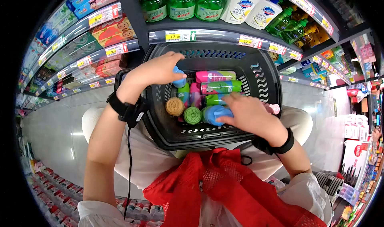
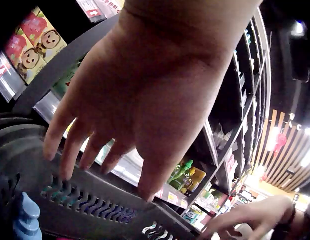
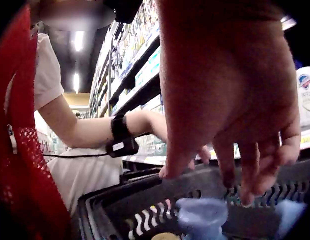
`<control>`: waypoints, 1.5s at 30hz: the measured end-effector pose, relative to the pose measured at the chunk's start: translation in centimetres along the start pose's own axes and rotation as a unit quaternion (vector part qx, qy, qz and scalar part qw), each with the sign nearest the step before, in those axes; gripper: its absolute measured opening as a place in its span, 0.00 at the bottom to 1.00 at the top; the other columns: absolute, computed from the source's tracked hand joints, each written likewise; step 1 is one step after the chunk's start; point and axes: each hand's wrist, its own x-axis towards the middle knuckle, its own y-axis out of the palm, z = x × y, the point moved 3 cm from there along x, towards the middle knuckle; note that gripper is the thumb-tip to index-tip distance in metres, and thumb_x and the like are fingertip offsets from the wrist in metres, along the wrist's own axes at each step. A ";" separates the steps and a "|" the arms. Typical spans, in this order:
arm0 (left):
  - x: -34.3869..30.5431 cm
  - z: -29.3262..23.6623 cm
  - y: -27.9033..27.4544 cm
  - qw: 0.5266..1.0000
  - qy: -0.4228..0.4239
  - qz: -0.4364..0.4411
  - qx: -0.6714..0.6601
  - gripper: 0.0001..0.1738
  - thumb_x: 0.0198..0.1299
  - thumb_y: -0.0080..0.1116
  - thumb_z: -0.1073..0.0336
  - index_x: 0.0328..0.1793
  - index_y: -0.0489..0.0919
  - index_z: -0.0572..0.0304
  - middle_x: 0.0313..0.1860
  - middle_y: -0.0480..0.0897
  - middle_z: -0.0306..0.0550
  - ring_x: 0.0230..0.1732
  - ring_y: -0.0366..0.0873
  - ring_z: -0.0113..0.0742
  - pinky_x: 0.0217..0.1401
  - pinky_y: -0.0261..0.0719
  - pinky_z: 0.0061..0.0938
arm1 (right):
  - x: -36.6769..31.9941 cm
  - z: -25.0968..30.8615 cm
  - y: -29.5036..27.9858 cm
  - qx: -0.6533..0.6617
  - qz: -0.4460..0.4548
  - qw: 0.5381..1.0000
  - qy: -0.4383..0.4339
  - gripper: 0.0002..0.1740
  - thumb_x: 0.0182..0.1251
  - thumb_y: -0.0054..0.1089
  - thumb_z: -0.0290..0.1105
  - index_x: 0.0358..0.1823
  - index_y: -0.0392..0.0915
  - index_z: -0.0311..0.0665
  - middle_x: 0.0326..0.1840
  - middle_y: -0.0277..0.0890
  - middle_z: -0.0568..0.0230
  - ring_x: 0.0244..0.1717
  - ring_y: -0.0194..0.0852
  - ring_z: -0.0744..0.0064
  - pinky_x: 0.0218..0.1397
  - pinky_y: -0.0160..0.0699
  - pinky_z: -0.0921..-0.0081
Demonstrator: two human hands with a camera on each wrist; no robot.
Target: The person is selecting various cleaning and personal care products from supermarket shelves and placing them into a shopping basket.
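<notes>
Containers [image 1: 221, 87] in pink, green and blue sit inside the black basket [image 1: 170, 136], some lying, some upright, as the left hand [image 1: 161, 69] hovers open near one blue top [image 1: 179, 80], the right hand [image 1: 254, 114] loosely open above others.

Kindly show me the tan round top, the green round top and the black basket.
Tan round top [image 1: 175, 106]: head view, face centre.
Green round top [image 1: 192, 116]: head view, face centre.
Black basket [image 1: 172, 138]: head view, near wall.

The far shelf edge [image 1: 224, 37] carried a price tag [image 1: 173, 36] reading 12.00; white bottles [image 1: 239, 8] above, to the right, showed 99.9.
</notes>
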 end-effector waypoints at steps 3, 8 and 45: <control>-0.8 -1.4 -0.4 0.999 -0.014 0.032 -0.014 0.32 0.53 0.59 0.53 0.60 0.67 0.64 0.53 0.72 0.60 0.54 0.72 0.54 0.54 0.71 0.37 | 1.2 -2.5 -2.4 0.026 -0.090 0.995 0.030 0.32 0.56 0.59 0.48 0.55 0.65 0.33 0.43 0.72 0.45 0.42 0.75 0.48 0.41 0.75 0.59; 0.6 -2.0 0.3 0.996 -0.020 0.092 -0.007 0.29 0.53 0.61 0.59 0.59 0.67 0.64 0.54 0.72 0.57 0.49 0.75 0.50 0.52 0.73 0.35 | 4.2 -9.5 -2.6 0.025 -0.166 0.982 0.091 0.30 0.58 0.58 0.44 0.54 0.63 0.30 0.45 0.71 0.44 0.43 0.75 0.45 0.43 0.77 0.56; 2.0 -6.4 2.6 0.922 -0.284 0.262 -0.026 0.17 0.54 0.48 0.65 0.43 0.77 0.73 0.20 0.81 0.53 0.20 0.81 0.37 0.24 0.82 0.26 | 0.9 -15.5 -4.4 0.051 -0.165 0.974 0.147 0.24 0.59 0.56 0.44 0.46 0.73 0.29 0.49 0.71 0.42 0.52 0.70 0.48 0.53 0.72 0.60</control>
